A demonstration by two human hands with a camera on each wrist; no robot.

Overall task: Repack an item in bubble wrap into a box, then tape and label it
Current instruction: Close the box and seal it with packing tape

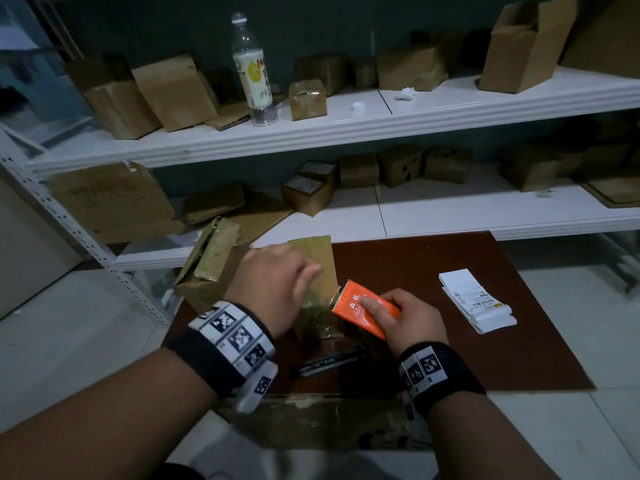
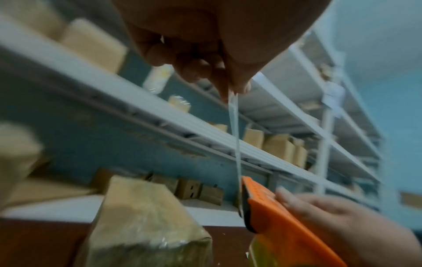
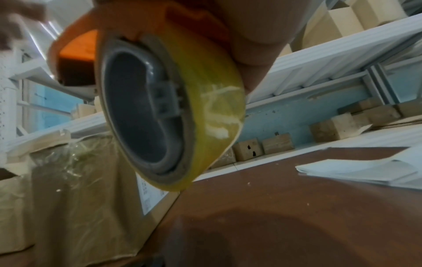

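A tape-covered cardboard box (image 1: 318, 252) stands on the brown table board (image 1: 450, 306), partly behind my hands. My left hand (image 1: 311, 271) pinches the free end of a clear tape strip (image 2: 235, 126) between thumb and fingers. The strip runs taut to the toothed edge of an orange tape dispenser (image 1: 363, 308). My right hand (image 1: 374, 306) grips that dispenser just right of the box. The right wrist view shows the yellowish tape roll (image 3: 205, 108) in the dispenser, with the box (image 3: 80, 189) to its left.
A second, crumpled taped box (image 1: 207, 261) leans at the table's left edge. A stack of white labels (image 1: 474, 299) lies to the right and a dark pen (image 1: 329, 363) near the front edge. White shelves (image 1: 346, 129) behind hold several cartons and a bottle (image 1: 251, 67).
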